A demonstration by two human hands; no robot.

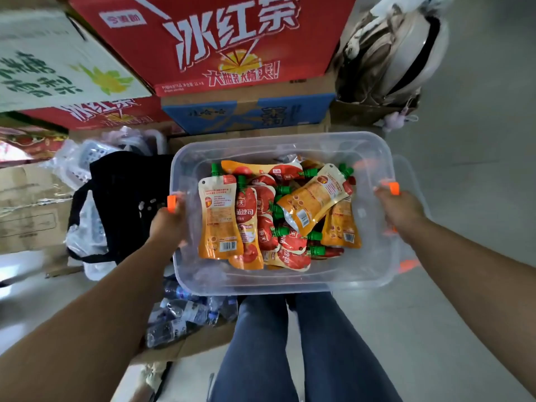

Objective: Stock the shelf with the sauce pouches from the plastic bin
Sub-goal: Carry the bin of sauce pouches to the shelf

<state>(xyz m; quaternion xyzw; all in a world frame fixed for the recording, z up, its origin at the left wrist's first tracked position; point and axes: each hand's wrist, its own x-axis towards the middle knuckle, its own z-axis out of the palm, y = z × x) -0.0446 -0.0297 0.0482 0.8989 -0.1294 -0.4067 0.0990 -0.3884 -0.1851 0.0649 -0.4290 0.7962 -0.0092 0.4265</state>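
Head view: the person's left hand (169, 224) grips the left rim of the clear plastic bin (278, 285). Its thumb, with an orange nail, is hooked over the edge, and the fingers are curled against the wall below. The right hand (400, 210) holds the opposite rim the same way, thumb on top and fingers wrapped under the lip, where they show blurred through the plastic. The bin spans the gap between the two hands.

The sauce pouches (261, 221) lie in a loose heap on the bin's floor, between the hands and a little nearer the right one. They are orange and red with green caps. One pouch lies back side up just inside the left hand. Another rests tilted on top of the heap toward the right hand.

Beyond both hands stand stacked cartons: a large red carton (208, 42) on top and a blue carton (246, 114) under it. A black bag (121, 204) sits just outside the left hand. Wrapped water bottles (185, 314) lie below the left forearm. The person's legs in jeans (290, 343) show beneath the bin.
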